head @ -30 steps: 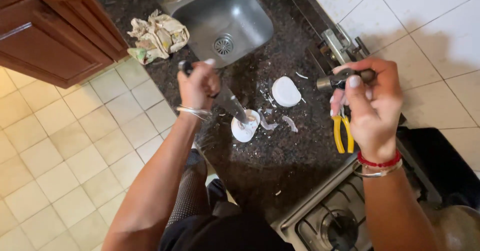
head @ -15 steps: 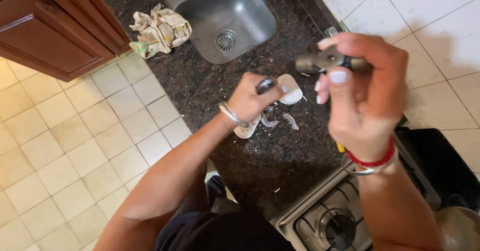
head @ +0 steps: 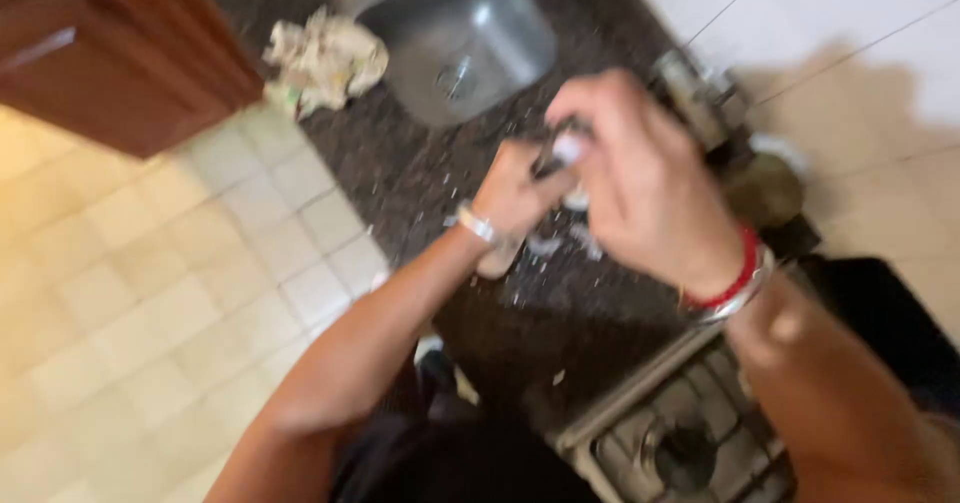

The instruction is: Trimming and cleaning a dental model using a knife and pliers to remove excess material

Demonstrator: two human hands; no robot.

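over the middle of the dark speckled counter [head: 420, 178], both hands meet, blurred by motion. the right hand [head: 640, 188] is curled, fingers bent round a small dark tool [head: 548, 158] that shows only as a smear between the two hands; its shape cannot be made out. the left hand [head: 515, 193] is closed too, fingertips at the same tool, so it seems both have hold of it, though the grip itself is too blurred to be sure. judging by its dark metallic look, the tool is likely stiff, fairly light and slippery where bare, best taken by the thicker end. white shards [head: 560, 243] lie scattered on the counter just below the hands; they look brittle and sharp-edged. toward the counter's far edge sits a steel sink [head: 500, 33], with a crumpled rag [head: 325, 58] at its left corner. a stove burner [head: 685, 458] adjoins the near right end. pale floor tiles [head: 150, 293], a wooden cabinet [head: 110, 53] and a white tiled wall [head: 850, 53] surround it.
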